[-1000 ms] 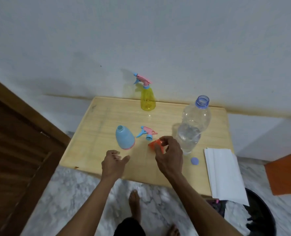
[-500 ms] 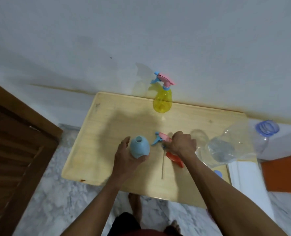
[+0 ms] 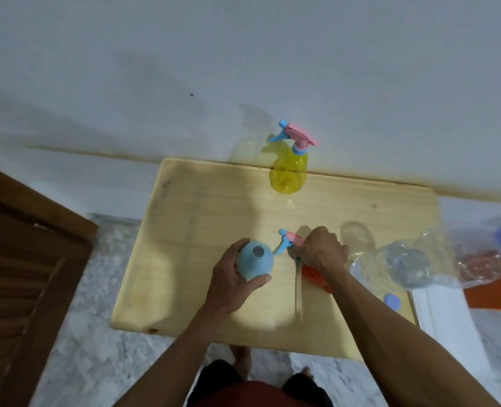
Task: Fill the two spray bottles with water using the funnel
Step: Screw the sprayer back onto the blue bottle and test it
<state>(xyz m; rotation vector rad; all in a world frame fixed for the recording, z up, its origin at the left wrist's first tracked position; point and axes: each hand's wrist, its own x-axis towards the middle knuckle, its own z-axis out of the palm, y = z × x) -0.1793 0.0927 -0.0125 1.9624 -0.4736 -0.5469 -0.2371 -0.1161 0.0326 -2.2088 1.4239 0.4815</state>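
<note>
Your left hand (image 3: 231, 284) grips the open blue bottle (image 3: 254, 260) on the tabletop (image 3: 202, 218). Your right hand (image 3: 321, 249) fingers curl around the spray head (image 3: 289, 241), orange funnel (image 3: 315, 274) beneath. Hold the bottle upright; seat the funnel squarely.

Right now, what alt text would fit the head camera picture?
A person's left hand grips an open blue bottle on a wooden table, while the right hand holds a pink spray head. A yellow spray bottle stands behind.
</note>
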